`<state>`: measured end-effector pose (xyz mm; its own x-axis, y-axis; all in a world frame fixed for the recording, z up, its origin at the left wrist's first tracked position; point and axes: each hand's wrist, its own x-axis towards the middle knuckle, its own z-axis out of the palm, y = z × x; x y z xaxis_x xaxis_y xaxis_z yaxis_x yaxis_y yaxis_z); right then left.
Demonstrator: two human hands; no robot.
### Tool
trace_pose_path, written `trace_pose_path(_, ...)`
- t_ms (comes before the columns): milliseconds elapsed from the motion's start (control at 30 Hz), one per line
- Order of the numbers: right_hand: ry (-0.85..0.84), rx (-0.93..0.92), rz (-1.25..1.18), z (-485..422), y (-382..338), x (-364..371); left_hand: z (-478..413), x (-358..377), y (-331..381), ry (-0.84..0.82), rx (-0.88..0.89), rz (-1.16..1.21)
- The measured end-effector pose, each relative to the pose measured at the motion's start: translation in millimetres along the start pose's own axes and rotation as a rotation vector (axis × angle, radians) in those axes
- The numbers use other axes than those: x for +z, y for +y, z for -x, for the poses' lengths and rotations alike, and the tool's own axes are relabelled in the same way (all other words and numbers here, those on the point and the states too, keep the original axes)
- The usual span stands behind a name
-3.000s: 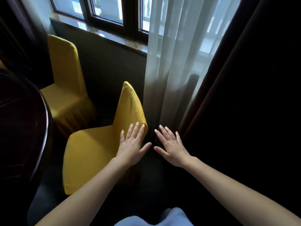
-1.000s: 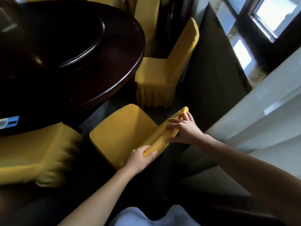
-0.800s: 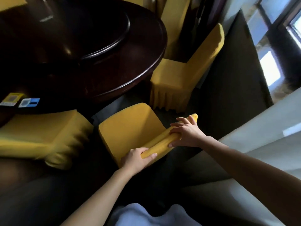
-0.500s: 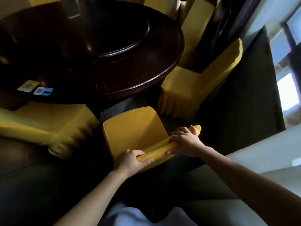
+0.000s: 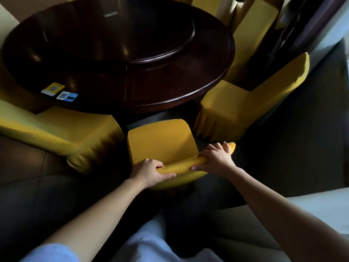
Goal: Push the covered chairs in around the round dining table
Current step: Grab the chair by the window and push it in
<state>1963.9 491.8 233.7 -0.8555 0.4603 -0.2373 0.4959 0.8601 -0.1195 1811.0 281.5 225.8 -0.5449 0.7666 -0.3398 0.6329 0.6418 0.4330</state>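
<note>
1. Head view: L hand [image 5: 149, 172] grasps the backrest top of the middle covered chair [image 5: 160, 140] at its left end, fingers curled over the front, thumb along the rear
2. R hand [image 5: 215, 159] wraps the same top edge near its right end, fingers over the front
3. That chair faces the round table [image 5: 188, 99], seat front near the rim, set btwn a left chair [image 5: 56, 129] & a right chair [image 5: 236, 106], both close to the rim
4. Tabletop: raised turntable [image 5: 132, 35] in the centre; yellow card [image 5: 52, 89] & blue card [image 5: 67, 96] side by side near the left edge
</note>
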Motion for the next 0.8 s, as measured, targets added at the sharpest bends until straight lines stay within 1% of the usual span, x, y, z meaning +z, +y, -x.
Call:
trace_pose_path(167,0.0,-0.008,-0.005,-21.7,-8.0,-4.2,-17.0,-16.9,-9.3,-0.018,-0.06,-0.052)
trace_pose_path(400,0.082,-0.03,-0.013,-28.8,-13.7,-0.8,-28.0,-22.5,-22.9,0.01,-0.039,-0.107)
trace_pose_path(600,0.129,-0.013,-0.042,-42.7,-38.1,-6.6,-37.3,-44.2,-45.2,0.012,-0.102,-0.111)
trace_pose_path(800,0.106,-0.001,-0.05,-36.7,-37.9,-5.0,-32.8,-39.6,-42.3,0.008,-0.088,-0.097)
